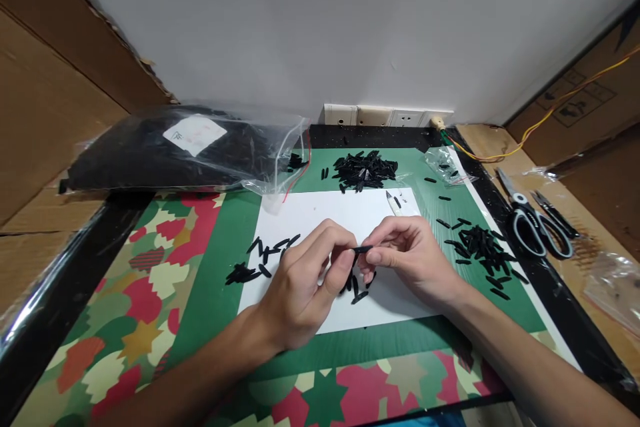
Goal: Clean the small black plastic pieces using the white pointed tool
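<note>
Over a white sheet of paper (310, 213), a small black strip-like piece (362, 249) is pinched between my two hands. My left hand (313, 273) has thumb and forefinger closed at its left end. At its right end, my right hand (410, 253) grips it with thumb and fingers. Beneath the hands lie several loose black pieces (358, 297) of the same shape. More are scattered as a group (245, 273) left of my left hand, partly on the paper. A slim white pointed tool (393, 204) lies behind my right hand, partly hidden by it.
A large pile of black pieces (365, 171) sits behind the paper, another pile (481, 248) to the right. A full zip bag (190, 147) lies back left. Scissors (537, 223) and dark pliers-like cutters (556, 213) rest at right. Wall sockets (375, 116) and a yellow cable (535, 130) are behind.
</note>
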The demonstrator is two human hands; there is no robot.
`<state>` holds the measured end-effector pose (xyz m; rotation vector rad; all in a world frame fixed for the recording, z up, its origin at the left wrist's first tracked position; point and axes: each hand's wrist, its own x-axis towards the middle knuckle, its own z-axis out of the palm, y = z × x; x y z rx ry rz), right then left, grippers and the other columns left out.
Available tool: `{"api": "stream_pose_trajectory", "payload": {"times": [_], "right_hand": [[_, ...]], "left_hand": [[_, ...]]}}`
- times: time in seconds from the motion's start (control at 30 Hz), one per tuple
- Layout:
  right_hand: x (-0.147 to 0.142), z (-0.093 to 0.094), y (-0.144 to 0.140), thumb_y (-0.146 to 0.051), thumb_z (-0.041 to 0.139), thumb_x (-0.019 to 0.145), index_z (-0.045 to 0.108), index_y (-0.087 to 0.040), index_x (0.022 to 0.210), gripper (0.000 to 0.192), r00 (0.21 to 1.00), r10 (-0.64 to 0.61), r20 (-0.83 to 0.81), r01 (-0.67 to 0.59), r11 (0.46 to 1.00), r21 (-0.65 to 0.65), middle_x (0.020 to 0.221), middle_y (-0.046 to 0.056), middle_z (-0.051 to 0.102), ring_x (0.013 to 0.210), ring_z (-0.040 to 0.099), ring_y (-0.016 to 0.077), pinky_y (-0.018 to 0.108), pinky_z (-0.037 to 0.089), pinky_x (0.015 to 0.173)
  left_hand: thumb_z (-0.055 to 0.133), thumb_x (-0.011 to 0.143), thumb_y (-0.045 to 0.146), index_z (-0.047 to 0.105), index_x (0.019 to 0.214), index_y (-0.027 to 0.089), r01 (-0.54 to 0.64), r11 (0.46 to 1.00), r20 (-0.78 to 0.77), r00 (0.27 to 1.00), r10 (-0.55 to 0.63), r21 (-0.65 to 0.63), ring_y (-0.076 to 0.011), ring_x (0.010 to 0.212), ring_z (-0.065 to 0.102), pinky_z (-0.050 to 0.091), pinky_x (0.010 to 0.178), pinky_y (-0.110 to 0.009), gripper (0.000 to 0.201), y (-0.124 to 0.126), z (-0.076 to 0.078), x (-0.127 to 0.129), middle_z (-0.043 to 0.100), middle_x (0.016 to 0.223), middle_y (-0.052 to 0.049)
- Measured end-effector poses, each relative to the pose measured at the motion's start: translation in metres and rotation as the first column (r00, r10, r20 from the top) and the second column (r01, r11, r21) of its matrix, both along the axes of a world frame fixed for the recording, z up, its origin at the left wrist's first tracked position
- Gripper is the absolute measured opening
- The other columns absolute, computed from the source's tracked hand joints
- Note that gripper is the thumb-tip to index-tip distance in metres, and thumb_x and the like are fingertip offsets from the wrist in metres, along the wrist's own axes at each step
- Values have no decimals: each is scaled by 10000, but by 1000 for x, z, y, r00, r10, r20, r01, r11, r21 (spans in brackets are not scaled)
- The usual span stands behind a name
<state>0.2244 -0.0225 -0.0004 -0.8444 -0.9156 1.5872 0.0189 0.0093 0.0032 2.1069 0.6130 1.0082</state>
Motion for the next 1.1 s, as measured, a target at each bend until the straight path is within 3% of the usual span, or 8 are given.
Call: {"api": "stream_pose_trajectory", "payload": {"times": [0.3,0.5,0.7,1.1], "right_hand": [[3,-1,4,-241,997,770,807,-179,841,212,1000,2,11,-3,997,74,721,17,815,597,780,148,228,647,605],[8,5,7,-220,1002,759,812,-199,1039,339,996,-36,84,26,993,118,705,-24,783,547,714,107,197,598,566],[8,2,8,-320,1003,770,820,-193,899,257,986,-53,157,33,991,128,761,19,808,650,790,168,270,662,656],[7,-2,6,-245,874,932,834,-219,982,69,996,-38,85,25,989,146,796,11,815,705,776,138,255,673,699]], "left_hand": [[473,1120,151,559,1117,218,-14,1000,-40,999,15,4,-109,816,561,458,750,-243,109,0,-2,0,578,956,12],[457,1147,214,580,1053,208,-31,996,-33,999,28,-83,-121,796,518,422,737,-267,155,0,0,1,559,944,7],[445,1167,295,591,956,201,-73,957,-38,997,65,-282,-132,773,524,409,734,-283,273,-1,2,5,568,879,12],[468,1155,332,608,892,192,-87,942,-18,996,85,-324,-131,760,553,429,732,-277,329,-2,6,7,601,840,16]]}}
